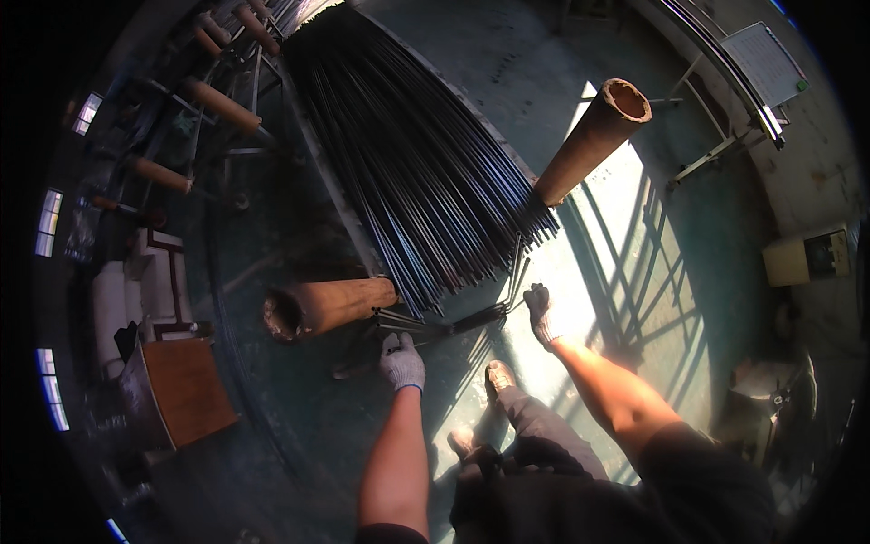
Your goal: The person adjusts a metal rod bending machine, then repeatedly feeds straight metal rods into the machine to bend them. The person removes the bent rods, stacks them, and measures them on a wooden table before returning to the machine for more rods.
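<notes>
A wide spread of long thin black rods (pixel 408 163) lies lengthwise ahead of me on a long, low stand. My left hand (pixel 401 363), in a pale knit glove, is just below the near rod ends on the left, its fingers curled closed. Beside it, a brown cardboard tube (pixel 349 304) juts outward from the stand's near left corner. My right hand (pixel 542 315), gloved as well, is closed to the right of several dark thin pieces (pixel 521 267) that hang near the rod ends. What either hand grips, if anything, is too small to make out.
A second cardboard tube (pixel 594 145) rises at the stand's right corner. More tubes (pixel 222 107) sit on a metal rack at the left. A brown-topped box (pixel 188 390) stands low on the left. At the far right are a whiteboard (pixel 763 63) and a beige box (pixel 787 263).
</notes>
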`<state>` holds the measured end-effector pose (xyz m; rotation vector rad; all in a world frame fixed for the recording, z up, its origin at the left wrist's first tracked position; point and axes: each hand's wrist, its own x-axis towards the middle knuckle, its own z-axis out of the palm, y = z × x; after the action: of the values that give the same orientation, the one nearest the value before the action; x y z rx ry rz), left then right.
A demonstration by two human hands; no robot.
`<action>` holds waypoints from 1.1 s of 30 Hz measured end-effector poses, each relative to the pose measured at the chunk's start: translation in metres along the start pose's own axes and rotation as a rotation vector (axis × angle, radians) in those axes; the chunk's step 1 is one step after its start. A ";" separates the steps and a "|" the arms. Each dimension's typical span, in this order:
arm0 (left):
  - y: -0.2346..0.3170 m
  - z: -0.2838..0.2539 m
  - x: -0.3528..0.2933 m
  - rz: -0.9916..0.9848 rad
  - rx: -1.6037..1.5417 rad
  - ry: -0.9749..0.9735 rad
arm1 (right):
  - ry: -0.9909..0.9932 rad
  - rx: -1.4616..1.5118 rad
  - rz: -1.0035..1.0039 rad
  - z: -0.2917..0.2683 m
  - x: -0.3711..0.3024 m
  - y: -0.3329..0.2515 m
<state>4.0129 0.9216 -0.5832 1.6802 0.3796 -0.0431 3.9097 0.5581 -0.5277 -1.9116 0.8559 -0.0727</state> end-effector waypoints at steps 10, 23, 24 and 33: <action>0.114 -0.024 -0.075 0.023 0.314 -0.126 | -0.008 0.098 -0.278 -0.022 -0.041 -0.026; 0.132 -0.383 -0.139 0.013 0.372 0.042 | -0.100 0.214 -0.605 0.065 -0.243 -0.391; 0.123 -0.411 -0.142 0.003 0.200 0.120 | -0.112 0.228 -0.635 0.080 -0.261 -0.425; 0.218 -0.657 -0.086 0.111 -0.453 0.724 | -0.414 0.230 -1.203 0.336 -0.403 -0.605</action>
<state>3.8662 1.5190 -0.2538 1.2159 0.7689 0.7007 4.0628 1.2053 -0.0814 -1.8614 -0.6199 -0.4512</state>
